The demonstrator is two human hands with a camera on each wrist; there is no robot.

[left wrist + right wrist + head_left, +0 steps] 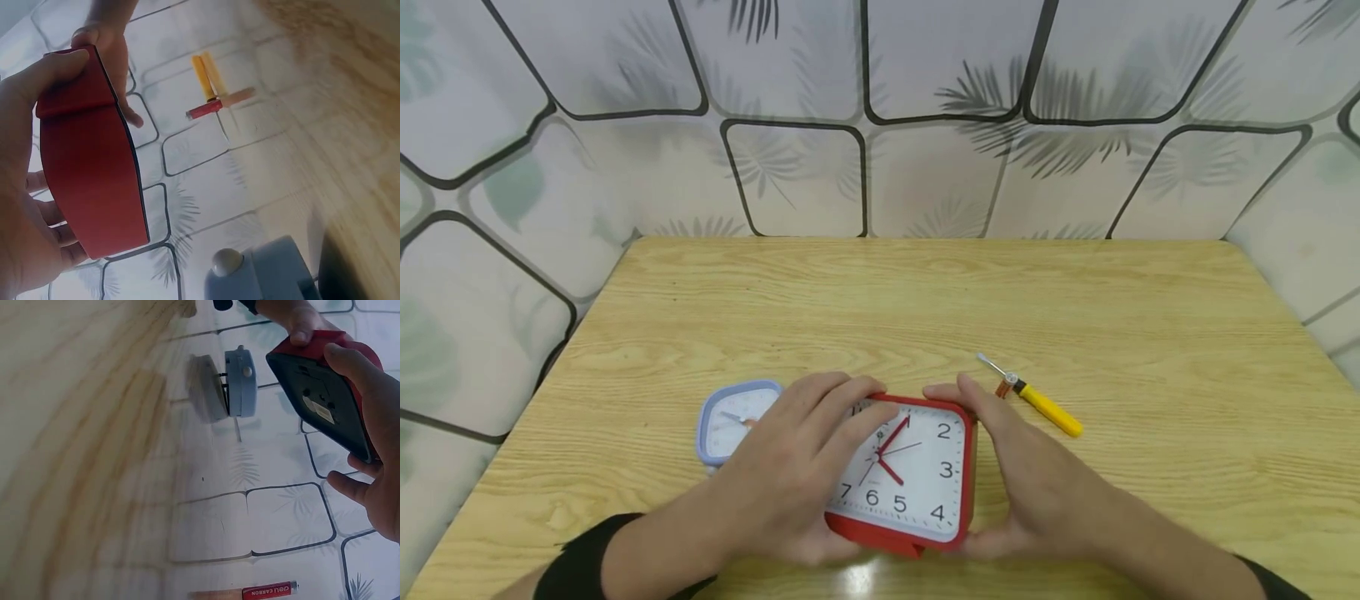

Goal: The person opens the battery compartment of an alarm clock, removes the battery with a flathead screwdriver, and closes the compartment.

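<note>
A red clock (pixel 917 471) is being gripped from both sides: its left side is being clasped by the left hand (pixel 801 471), fingers lying across the numbered face, and its right side is being held by the right hand (pixel 1041 487), fingers at the upper corner, thumb below. The clock is being held clear of the table (pixel 880 308), over its near part, well back from the far edge, with the dark back (pixel 319 397) facing down. Apparently a holding-and-handling step is being carried out; for the next move, a steady two-sided grip seems to be called for, plus a turn if the back is being sought. Farther out, towards the table's left edge, a blue clock (pixel 728 427) is standing just beside the left hand. Over towards the right edge, a yellow-handled screwdriver (pixel 1051 410) is lying beside an upright red battery (pixel 269 591).
</note>
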